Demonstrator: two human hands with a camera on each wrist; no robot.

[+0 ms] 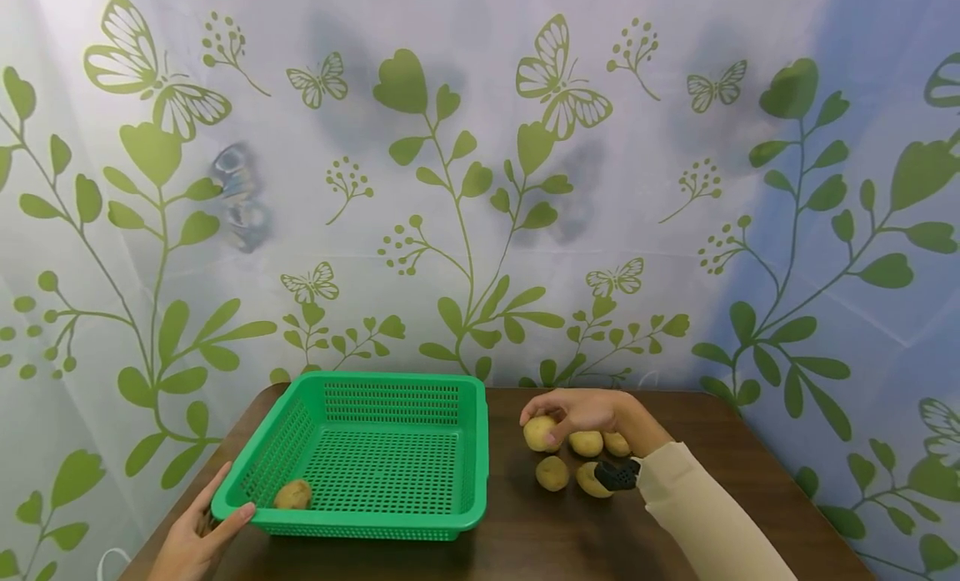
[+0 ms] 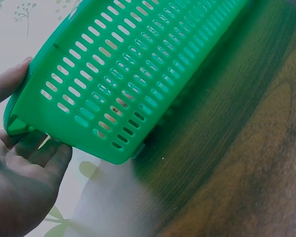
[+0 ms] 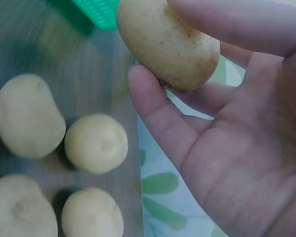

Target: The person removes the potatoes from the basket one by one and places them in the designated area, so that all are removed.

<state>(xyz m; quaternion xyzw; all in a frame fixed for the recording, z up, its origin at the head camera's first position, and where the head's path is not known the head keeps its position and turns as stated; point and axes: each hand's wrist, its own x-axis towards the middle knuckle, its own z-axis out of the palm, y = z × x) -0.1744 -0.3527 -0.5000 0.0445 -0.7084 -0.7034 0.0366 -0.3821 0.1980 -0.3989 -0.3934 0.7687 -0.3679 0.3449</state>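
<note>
A green plastic basket (image 1: 375, 521) stands on the left part of the table, with one potato (image 1: 292, 494) in its near left corner. My left hand (image 1: 191, 539) grips the rim at that corner; in the left wrist view the thumb (image 2: 12, 81) lies over the rim and the fingers curl under it. To the right of the basket, my right hand (image 1: 588, 410) holds a potato (image 3: 167, 42) between thumb and fingers, raised over the table. Several more potatoes (image 1: 552, 473) lie on the tabletop below and beside this hand, partly hidden by it and the wrist.
The dark wooden table (image 1: 517, 548) ends at the back against a pale curtain (image 1: 480, 189) printed with green leaves and butterflies. A black wrist device (image 1: 617, 475) overlaps one potato in the head view. Bare tabletop separates the basket from the loose potatoes.
</note>
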